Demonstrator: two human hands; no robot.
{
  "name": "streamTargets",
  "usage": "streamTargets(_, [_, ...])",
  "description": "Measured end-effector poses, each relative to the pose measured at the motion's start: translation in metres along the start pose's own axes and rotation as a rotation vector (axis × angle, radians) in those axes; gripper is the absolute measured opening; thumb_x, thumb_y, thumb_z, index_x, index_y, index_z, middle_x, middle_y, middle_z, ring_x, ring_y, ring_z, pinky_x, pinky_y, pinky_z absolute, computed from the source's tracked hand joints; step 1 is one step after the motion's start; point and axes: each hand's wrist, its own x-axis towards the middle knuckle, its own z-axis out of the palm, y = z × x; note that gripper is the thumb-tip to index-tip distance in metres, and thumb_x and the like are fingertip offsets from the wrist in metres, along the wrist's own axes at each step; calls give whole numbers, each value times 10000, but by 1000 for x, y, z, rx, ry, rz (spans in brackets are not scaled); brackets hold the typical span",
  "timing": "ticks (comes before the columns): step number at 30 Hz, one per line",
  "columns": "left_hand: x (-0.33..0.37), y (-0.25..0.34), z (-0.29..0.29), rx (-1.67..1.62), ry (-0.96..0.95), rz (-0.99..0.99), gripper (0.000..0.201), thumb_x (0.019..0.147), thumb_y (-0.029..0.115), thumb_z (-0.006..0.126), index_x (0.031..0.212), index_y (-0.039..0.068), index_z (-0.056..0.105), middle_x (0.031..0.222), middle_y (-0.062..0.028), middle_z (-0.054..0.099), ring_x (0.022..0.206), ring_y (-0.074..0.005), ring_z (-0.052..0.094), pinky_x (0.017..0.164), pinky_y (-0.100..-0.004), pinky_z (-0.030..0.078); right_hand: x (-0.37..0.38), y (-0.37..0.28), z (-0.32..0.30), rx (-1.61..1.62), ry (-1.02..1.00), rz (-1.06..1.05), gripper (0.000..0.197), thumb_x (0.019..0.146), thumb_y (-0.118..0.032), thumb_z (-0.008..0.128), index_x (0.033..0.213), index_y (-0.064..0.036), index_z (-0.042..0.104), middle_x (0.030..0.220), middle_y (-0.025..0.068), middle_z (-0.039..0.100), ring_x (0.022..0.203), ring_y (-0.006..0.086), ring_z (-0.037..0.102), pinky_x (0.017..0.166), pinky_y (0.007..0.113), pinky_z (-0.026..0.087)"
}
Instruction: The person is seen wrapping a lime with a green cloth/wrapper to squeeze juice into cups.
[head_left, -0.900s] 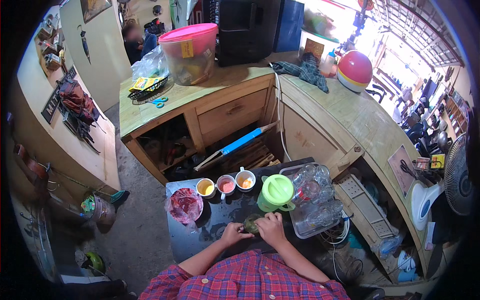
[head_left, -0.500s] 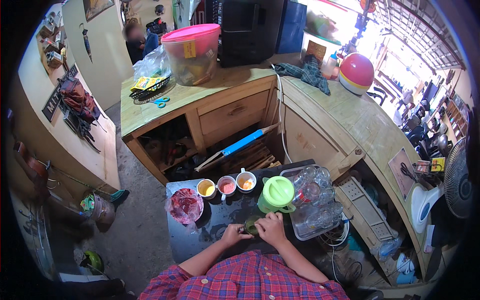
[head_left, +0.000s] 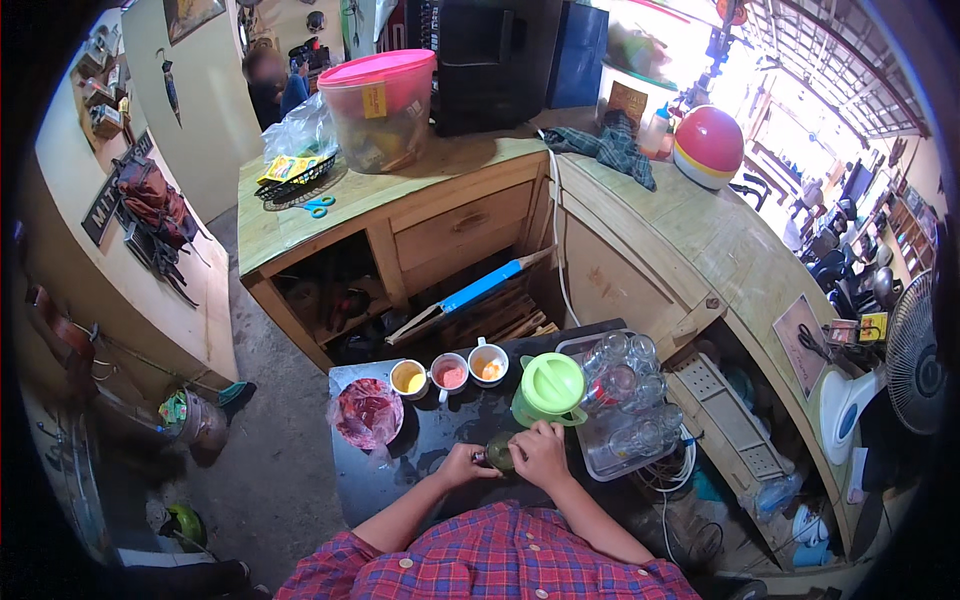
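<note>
On the dark table (head_left: 428, 432): a round green thing (head_left: 499, 452) sits between two bare hands at the near side, close to the checked shirt (head_left: 480, 560); what it is, too small and covered to tell.
Left hand (head_left: 464, 465): fingers bent and closed on the left side of the green thing.
Right hand (head_left: 540, 456): gripping the same thing from the right, back of the hand up, just below the pitcher.
Pitcher (head_left: 551, 388): light green, lid on, upright, beside the tray.
Tray (head_left: 612, 474): clear plastic, right of the pitcher, loaded with clear glasses (head_left: 632, 385), several lying on their sides.
Cups: three in a row beyond the hands; left cup (head_left: 409, 378) with something yellow, middle cup (head_left: 450, 373) with something pink, right cup (head_left: 488, 364) with something orange.
Bowl (head_left: 368, 415): left of the cups, dark red contents, with clear plastic at its near side.
Counter (head_left: 720, 240): wooden, behind the table, bearing a bucket (head_left: 378, 120) with a pink lid, blue scissors (head_left: 318, 207), a black basket (head_left: 312, 178) and a dark checked cloth (head_left: 615, 155).
Far right: a fan (head_left: 915, 350).
</note>
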Motion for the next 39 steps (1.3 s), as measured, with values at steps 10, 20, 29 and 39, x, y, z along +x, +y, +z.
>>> streamTargets(10, [6,6,-5,-59,-44,25,388,636,278,878,808,-6,677,549,-27,489,563,-77,384,516,-312,392,-2,4,1,14,-34,-10,98,731,-230,714,744,-136,689,794,-17,668,833,198,561,792,410,359])
streamTargets(20, [9,9,-11,6,-124,9,308,680,194,833,860,-5,682,591,-50,550,576,-80,448,553,-309,430,0,1,0,119,11,-33,78,742,-207,703,749,-130,702,723,-11,654,834,186,569,789,400,360])
streamTargets(29, [7,3,-10,-10,-124,-38,289,691,156,815,916,17,699,637,-54,605,594,-89,490,578,-306,452,3,-2,0,108,75,-26,101,728,-223,729,764,-130,715,758,-4,672,809,195,570,777,386,368])
streamTargets(39, [8,1,-8,-31,-122,-43,268,692,143,815,896,13,700,633,-44,609,590,-77,484,566,-306,448,-1,0,2,108,91,0,102,736,-231,729,757,-132,716,724,-5,658,779,179,572,767,379,371])
